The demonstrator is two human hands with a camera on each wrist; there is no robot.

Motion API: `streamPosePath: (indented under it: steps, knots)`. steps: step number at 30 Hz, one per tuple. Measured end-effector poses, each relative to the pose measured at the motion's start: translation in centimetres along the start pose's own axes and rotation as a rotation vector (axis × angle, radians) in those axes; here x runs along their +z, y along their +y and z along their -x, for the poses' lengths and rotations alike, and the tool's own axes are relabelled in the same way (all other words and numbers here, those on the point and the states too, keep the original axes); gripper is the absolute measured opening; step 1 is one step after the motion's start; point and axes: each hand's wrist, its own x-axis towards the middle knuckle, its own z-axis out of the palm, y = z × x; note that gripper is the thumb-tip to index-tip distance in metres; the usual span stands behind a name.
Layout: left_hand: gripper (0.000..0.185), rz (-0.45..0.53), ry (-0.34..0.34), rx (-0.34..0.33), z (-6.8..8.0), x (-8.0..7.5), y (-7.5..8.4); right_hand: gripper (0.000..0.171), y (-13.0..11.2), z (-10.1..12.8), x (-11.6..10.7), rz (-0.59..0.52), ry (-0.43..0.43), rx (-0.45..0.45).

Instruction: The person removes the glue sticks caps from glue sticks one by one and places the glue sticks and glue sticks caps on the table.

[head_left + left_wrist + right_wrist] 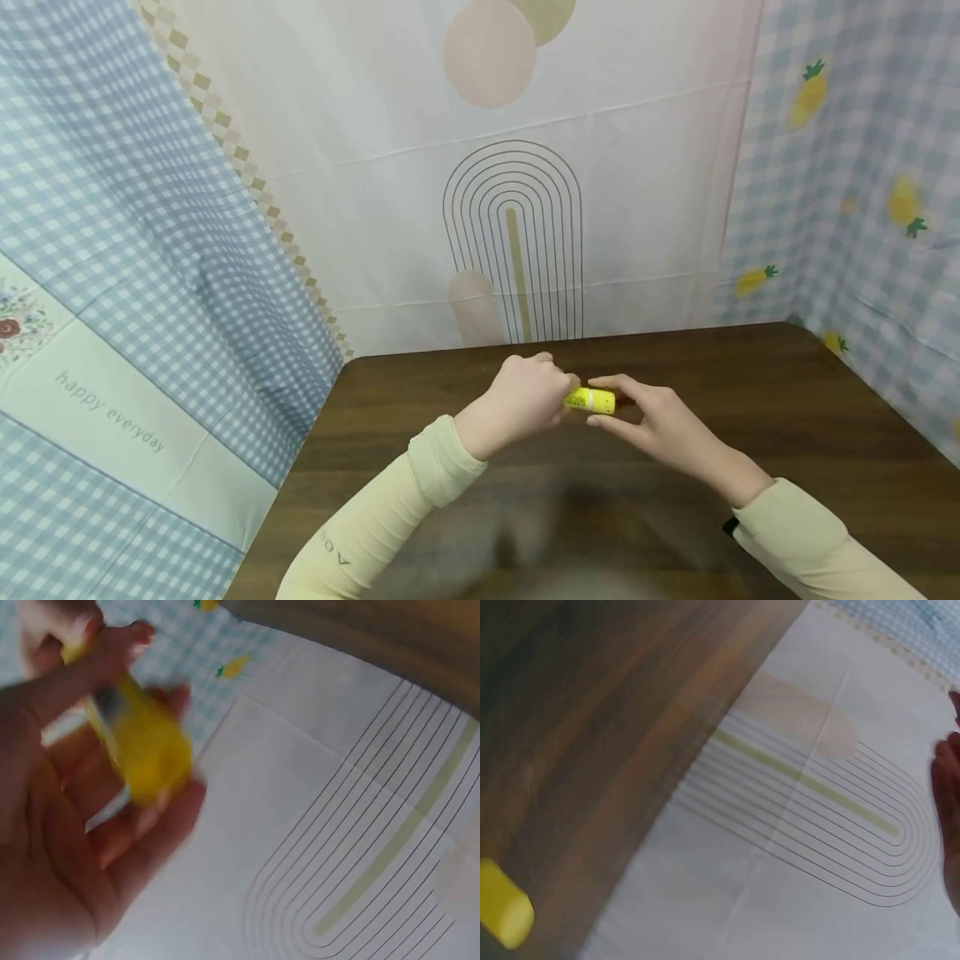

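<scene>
Yellow tube [591,401] held level above the wooden table [750,392], its long axis running left to right between both hands. Left hand [521,400] curls round one end; right hand [660,425] pinches the other, equally near.

A makeshift recording booth: patterned cloths [525,208] hung around a dark wooden table [825,433] from nine to three o'clock.
</scene>
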Motion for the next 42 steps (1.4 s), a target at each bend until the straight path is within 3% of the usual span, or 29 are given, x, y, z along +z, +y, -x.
streamPosePath:
  steps: [3,6,10,15,20,26,32,35,37,39,42]
  knots:
    - [0.013,-0.171,0.158,-0.003,0.4,0.2,0.5,0.032,-0.3,0.0,-0.2,-0.12,-0.036,0.213]
    - [0.011,-0.248,0.245,-0.005,0.6,0.5,0.8,0.028,-0.5,-0.1,-0.6,-0.174,-0.048,0.306]
    - [0.009,-0.263,0.277,-0.007,0.7,0.7,0.9,0.026,-0.7,-0.3,-0.7,-0.186,-0.029,0.282]
    - [0.008,-0.183,0.264,-0.006,0.7,0.6,0.8,0.029,-0.7,0.0,-0.1,-0.108,0.052,0.134]
    - [0.012,-0.014,0.178,-0.016,0.8,0.2,0.4,0.028,-0.3,0.2,0.3,0.006,0.132,-0.083]
    - [0.017,0.257,-0.051,-0.031,0.7,-0.4,-0.6,0.04,-0.1,-0.2,0.6,0.126,0.205,-0.37]
    - [0.019,0.484,-0.246,-0.048,0.2,-0.9,-1.8,0.042,-0.2,0.0,0.9,0.237,0.243,-0.468]
    - [0.017,0.562,-0.307,-0.064,0.0,-1.0,-2.0,0.042,-0.3,0.0,0.9,0.204,0.233,-0.439]
    - [0.017,0.547,-0.304,-0.079,0.1,-0.9,-1.9,0.041,-0.4,0.0,0.8,0.13,0.206,-0.368]
    - [0.016,0.468,-0.24,-0.094,0.3,-0.8,-1.5,0.038,-0.5,0.1,0.5,0.032,0.146,-0.199]
    - [0.013,0.278,-0.068,-0.102,0.6,-0.4,-0.6,0.037,-0.9,0.1,-0.3,-0.094,0.031,0.122]
